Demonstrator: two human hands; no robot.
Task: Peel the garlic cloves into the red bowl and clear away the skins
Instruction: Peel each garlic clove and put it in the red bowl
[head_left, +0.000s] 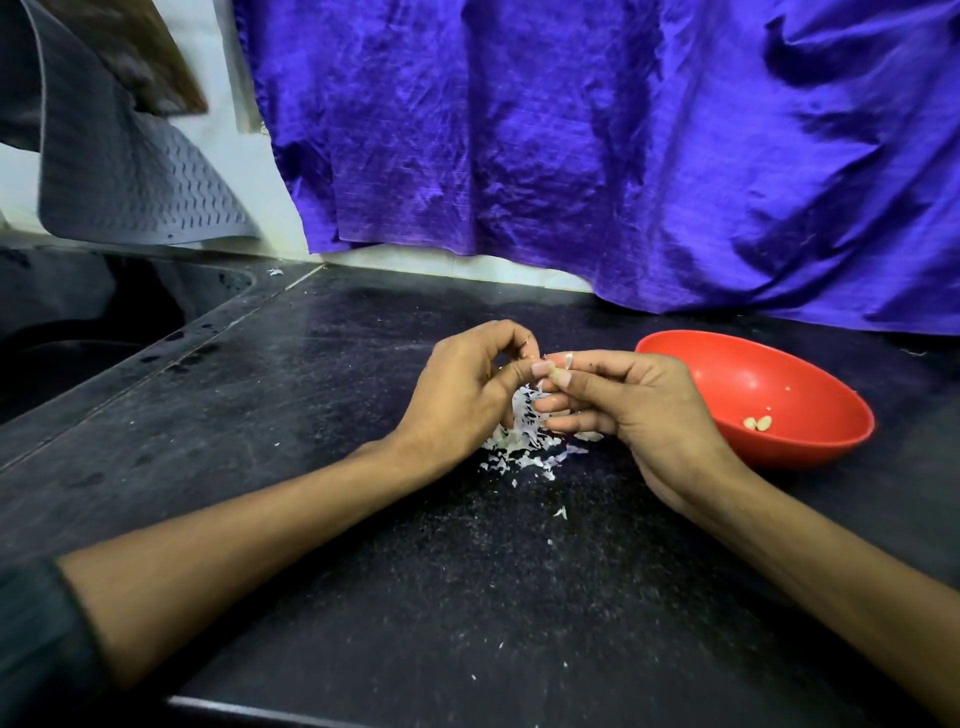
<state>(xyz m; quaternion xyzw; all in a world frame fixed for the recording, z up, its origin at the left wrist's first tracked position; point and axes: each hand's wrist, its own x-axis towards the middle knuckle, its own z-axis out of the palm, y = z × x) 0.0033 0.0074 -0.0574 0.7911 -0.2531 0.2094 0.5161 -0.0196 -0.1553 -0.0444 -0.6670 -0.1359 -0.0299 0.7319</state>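
1. Head view showed both hands meeting over the middle of the bench, the left hand (462, 387) and right hand (618, 400) each pinching one small clove (557, 372) between thumb and fingertips.
2. That clove looked tiny and slick; a hard pull on its skin could have flicked it onto the bench instead of the bowl (810, 447).
3. Skins (524, 441) lay heaped under the hands, papery, white, and torn into light flakes; a draught or a sweeping wrist could have scattered them toward the front edge.
4. Bowl, smooth red plastic and round, sat near the right edge, holding a few pale peeled cloves (758, 422).
5. Bench was dark, speckled stone.
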